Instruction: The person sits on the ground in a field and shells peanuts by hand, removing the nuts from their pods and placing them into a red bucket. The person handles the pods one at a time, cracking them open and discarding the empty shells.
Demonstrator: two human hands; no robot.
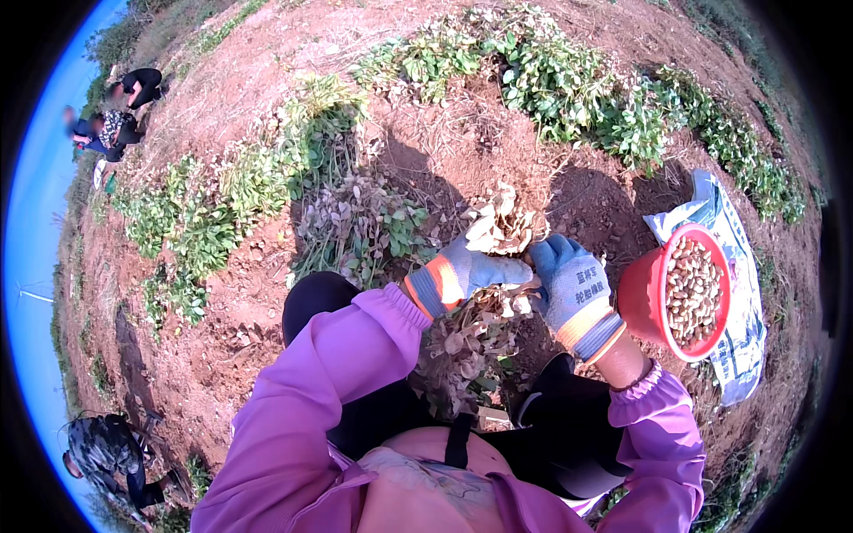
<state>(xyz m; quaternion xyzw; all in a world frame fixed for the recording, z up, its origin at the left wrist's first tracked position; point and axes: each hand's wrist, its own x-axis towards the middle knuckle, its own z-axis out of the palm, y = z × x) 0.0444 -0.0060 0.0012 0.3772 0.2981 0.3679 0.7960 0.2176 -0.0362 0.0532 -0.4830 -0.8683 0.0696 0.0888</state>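
Observation:
My left hand (483, 270), in a grey-blue work glove with an orange and grey cuff, is closed around a bunch of dried peanut plants (503, 223). Dry leaves and fine roots stick out above the fist, and more withered leaves hang below it. My right hand (563, 273), in a matching glove that bears writing, is at the right side of the bunch with bent fingers; what its fingertips hold is hidden. To the right, a red plastic bucket (643, 293) full of peanuts in their shells (693, 293) leans tilted on a white printed sack (746, 326).
Pulled plants (360, 226) lie heaped at the left, and leafy rows (566, 86) curve across the reddish soil ahead. Withered plants (460, 360) lie between my legs. Several people are at the far left: a group (120, 126) at the top and a bending person (110, 453) below.

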